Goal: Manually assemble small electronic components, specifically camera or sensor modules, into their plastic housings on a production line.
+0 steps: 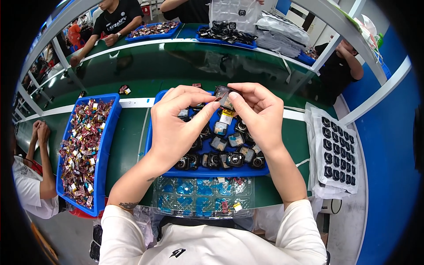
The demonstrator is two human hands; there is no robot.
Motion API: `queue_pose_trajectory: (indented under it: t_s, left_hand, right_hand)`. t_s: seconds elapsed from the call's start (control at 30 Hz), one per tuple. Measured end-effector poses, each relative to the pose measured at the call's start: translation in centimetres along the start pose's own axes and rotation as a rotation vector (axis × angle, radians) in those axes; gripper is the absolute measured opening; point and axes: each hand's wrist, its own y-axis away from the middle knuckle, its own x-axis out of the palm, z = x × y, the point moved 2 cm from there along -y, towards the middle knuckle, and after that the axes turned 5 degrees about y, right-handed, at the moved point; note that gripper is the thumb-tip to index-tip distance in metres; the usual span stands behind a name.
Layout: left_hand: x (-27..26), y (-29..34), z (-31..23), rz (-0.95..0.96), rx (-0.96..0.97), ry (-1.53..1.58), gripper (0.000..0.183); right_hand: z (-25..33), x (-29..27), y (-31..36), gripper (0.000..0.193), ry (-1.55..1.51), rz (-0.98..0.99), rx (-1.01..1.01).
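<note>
Above a blue tray (pixel 212 173), both my hands meet at a small black smartwatch case (pixel 226 100) with a clear, shiny face. My right hand (pixel 261 114) is closed on it, thumb on the near side and fingers behind. My left hand (pixel 182 115) pinches a thin reddish part (pixel 217 99) at the case's left edge; its full shape is hidden by the fingertips. Just below the case shows a yellow-and-white piece (pixel 226 116); whether it hangs from the case or lies in the tray, I cannot tell. Several black watch cases (pixel 235 159) lie loose in the tray.
To the left, a long blue bin (pixel 102 176) holds many small red, yellow and white electronic parts (pixel 84 150). A clear compartment tray (pixel 203 213) lies nearest me. At right, stacked white trays (pixel 314 154) carry rows of black cases. Co-workers sit across the green bench (pixel 145 79) and at left.
</note>
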Motion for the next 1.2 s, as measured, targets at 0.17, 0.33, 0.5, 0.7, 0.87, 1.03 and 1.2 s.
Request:
queue_pose_trajectory:
  t_s: [0.17, 0.33, 0.5, 0.7, 0.87, 1.03, 1.2]
  left_hand:
    - [-0.3, -0.3, -0.5, -0.007, 0.124, -0.151, 0.01]
    - [0.0, 0.0, -0.4, 0.025, 0.118, -0.108, 0.009]
    - [-0.3, -0.2, -0.9, 0.049, 0.065, -0.112, 0.008]
    - [-0.1, 0.1, -0.4, 0.157, -0.114, 0.162, 0.011]
    - [-0.1, 0.1, 0.1, 0.127, -0.349, 0.388, 0.014]
    - [-0.1, -0.6, 0.7, 0.053, -0.377, 0.378, 0.019]
    - [-0.3, -0.8, 1.3, 0.128, -0.432, 0.415, 0.021]
  right_hand:
    - [0.0, -0.2, 0.2, 0.021, 0.008, 0.019, 0.015]
    - [-0.5, -0.2, 0.2, 0.018, 0.099, -0.006, -0.065]
    - [-0.1, -0.3, 0.0, 0.017, -0.05, 0.041, -0.019]
    - [-0.2, -0.2, 0.3, 0.017, -0.01, 0.025, -0.01]
    - [0.2, 0.1, 0.5, 0.016, 0.161, 0.029, -0.171]
    - [0.5, 0.1, 0.6, 0.014, 0.03, 0.083, -0.082]
    - [0.4, 0.0, 0.3, 0.011, -0.009, 0.114, 0.004]
